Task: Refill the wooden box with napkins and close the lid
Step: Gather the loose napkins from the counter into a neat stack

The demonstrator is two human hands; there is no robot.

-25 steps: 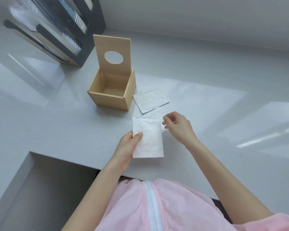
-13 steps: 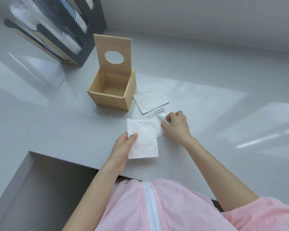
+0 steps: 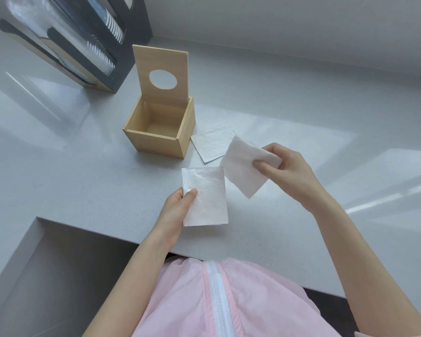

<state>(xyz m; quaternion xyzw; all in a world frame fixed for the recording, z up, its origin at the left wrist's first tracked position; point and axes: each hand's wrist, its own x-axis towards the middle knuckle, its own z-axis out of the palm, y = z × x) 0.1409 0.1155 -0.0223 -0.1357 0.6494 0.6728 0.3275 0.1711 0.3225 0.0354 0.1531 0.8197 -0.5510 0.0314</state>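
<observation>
The wooden box is sitting on the grey desk, a little way in front of the person. Its lid is standing straight up at the back, and the lid has a round hole in it. The inside of the box is looking bare.

The left hand is pinching a white napkin by its left edge, with the thumb on top. This napkin is being held flat, just above the near part of the desk.

The right hand is closed on the corner of a second napkin. That napkin is hanging tilted in the air, right beside the first one, and its edges are nearly touching it.

A third napkin is lying flat on the desk, just beside the right side of the box. The second napkin is covering part of it.

A dark rack of cups is standing at the back left. The person is wearing a pink jacket with a white zip.
</observation>
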